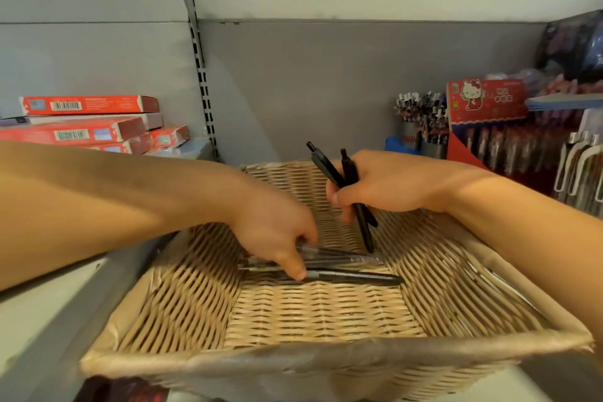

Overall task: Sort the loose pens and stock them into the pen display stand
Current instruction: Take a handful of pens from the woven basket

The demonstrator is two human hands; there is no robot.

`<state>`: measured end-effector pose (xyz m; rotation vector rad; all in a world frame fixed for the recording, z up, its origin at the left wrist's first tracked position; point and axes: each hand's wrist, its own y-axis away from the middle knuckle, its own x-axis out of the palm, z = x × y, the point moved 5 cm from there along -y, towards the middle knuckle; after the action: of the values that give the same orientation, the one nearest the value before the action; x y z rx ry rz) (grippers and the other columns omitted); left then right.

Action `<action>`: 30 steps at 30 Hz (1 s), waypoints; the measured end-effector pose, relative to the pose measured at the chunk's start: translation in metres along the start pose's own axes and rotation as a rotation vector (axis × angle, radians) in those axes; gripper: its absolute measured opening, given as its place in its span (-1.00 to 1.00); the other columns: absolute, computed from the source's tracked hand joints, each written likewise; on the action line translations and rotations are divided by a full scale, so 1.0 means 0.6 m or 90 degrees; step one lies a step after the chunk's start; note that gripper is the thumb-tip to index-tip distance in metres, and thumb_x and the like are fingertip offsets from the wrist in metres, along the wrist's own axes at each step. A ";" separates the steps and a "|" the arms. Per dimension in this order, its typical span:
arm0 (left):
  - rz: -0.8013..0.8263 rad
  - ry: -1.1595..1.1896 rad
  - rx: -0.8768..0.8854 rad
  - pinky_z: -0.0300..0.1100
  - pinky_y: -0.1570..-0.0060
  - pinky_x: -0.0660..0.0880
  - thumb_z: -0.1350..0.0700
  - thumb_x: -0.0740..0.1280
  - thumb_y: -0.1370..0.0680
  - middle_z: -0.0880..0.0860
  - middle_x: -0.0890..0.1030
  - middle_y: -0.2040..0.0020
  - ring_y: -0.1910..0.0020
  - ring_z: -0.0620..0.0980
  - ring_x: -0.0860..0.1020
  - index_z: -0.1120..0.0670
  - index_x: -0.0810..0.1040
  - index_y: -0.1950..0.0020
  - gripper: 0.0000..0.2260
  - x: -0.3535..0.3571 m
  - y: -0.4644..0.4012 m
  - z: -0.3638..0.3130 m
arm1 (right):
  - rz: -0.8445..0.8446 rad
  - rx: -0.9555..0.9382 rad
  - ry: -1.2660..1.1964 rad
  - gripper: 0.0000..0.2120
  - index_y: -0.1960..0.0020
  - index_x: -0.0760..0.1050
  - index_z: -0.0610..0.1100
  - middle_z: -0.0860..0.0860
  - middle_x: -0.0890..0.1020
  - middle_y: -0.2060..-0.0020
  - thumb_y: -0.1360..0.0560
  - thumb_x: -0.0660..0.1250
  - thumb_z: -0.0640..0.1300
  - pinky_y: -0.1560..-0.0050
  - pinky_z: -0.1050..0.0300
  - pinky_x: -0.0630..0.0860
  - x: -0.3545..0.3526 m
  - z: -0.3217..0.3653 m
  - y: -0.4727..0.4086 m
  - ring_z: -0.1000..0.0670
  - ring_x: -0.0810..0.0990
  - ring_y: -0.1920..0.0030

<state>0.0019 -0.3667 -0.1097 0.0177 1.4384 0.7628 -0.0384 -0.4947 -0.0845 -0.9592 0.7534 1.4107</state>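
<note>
Low in the frame's centre, inside the wicker basket (326, 313), the left hand (277, 225) pinches loose pens (352, 271) lying there; the right hand (381, 183) grips two black pens (354, 192) above them.

**Materials and surfaces on the shelf**

The basket (326, 313) is woven wicker, rough and matt, with a smoother band along its rim. The black pens (350, 186) look like matt plastic; the pens on the basket floor (355, 277) are dark plastic with a slight gloss. The red boxes (88, 104) are glossy printed cardboard. The shelf (359, 81) is grey painted metal, smooth and matt.
</note>
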 end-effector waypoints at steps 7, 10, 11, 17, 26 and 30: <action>-0.058 0.237 -0.001 -0.24 0.23 0.59 0.01 0.34 -0.62 -0.03 0.64 0.14 0.22 -0.17 0.61 -0.08 0.60 0.06 -0.91 -0.015 -0.006 0.041 | 0.027 0.002 -0.003 -0.92 -0.05 0.56 0.09 0.14 0.75 0.22 -0.59 0.35 -0.07 -0.03 0.09 0.63 0.004 -0.005 -0.002 0.12 0.70 0.11; -0.126 0.332 0.012 -0.30 0.31 0.54 0.06 0.33 -0.63 -0.06 0.66 0.18 0.32 -0.21 0.58 -0.06 0.59 0.11 -0.87 -0.023 -0.013 0.046 | 0.028 -0.026 0.029 -0.94 0.01 0.58 0.06 0.05 0.74 0.19 -0.56 0.37 -0.09 0.05 0.09 0.60 0.006 0.002 -0.001 0.02 0.69 0.11; -0.148 0.365 0.017 -0.30 0.33 0.54 0.08 0.33 -0.63 -0.05 0.67 0.20 0.35 -0.21 0.57 -0.04 0.60 0.10 -0.88 -0.027 -0.014 0.047 | 0.026 -0.040 0.040 -0.95 0.06 0.57 0.04 0.03 0.72 0.18 -0.55 0.38 -0.10 0.03 0.02 0.59 0.007 0.004 -0.002 -0.01 0.68 0.10; -0.277 0.485 0.014 -0.30 0.36 0.57 0.13 0.48 -0.52 -0.04 0.72 0.25 0.41 -0.18 0.60 0.05 0.66 -0.07 -0.86 -0.050 -0.008 0.057 | 0.002 -0.062 0.042 -0.83 0.18 0.49 0.08 0.20 0.59 0.37 -0.54 0.42 -0.09 0.25 0.29 0.43 0.005 0.007 -0.001 0.21 0.54 0.33; -0.437 0.675 0.040 -0.23 0.22 0.65 0.28 0.52 -0.45 0.06 0.72 0.23 0.24 -0.04 0.71 0.13 0.59 -0.02 -0.79 -0.071 0.011 0.062 | -0.012 -0.018 0.003 -0.86 0.18 0.51 -0.06 0.10 0.56 0.41 -0.51 0.45 -0.13 0.31 0.21 0.46 0.000 0.005 0.001 0.14 0.53 0.40; -0.438 0.732 0.064 -0.20 0.14 0.66 0.31 0.50 -0.47 0.16 0.73 0.12 0.15 0.03 0.73 0.15 0.57 -0.11 -0.74 -0.071 0.013 0.053 | -0.017 -0.011 -0.020 -0.87 0.18 0.55 0.01 0.14 0.58 0.40 -0.49 0.47 -0.09 0.27 0.18 0.48 0.000 0.007 0.002 0.15 0.55 0.37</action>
<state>0.0292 -0.3677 -0.0631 -0.9215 2.3503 0.0587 -0.0398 -0.4910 -0.0829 -0.9553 0.7038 1.4073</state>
